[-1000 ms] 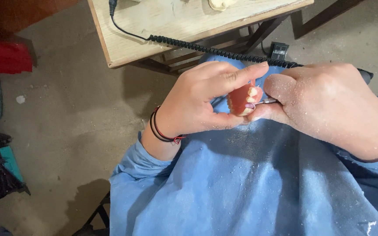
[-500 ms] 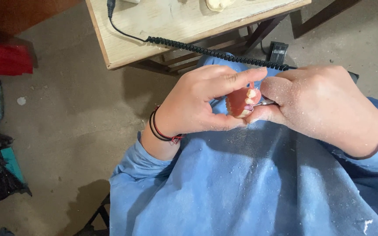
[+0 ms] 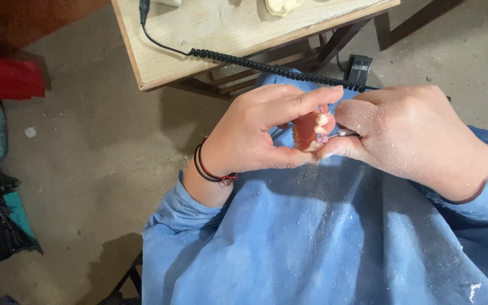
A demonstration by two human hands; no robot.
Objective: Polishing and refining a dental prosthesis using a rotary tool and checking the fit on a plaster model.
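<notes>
Head camera, steeply downward, close over lap

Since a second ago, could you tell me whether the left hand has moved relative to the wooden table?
No. The left hand still grips the denture just below the table edge; only the camera shifted slightly.

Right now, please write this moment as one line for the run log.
left hand: holds pink denture | right hand: holds thin metal tool, tip at denture | over blue gown | coiled black cord behind
</notes>
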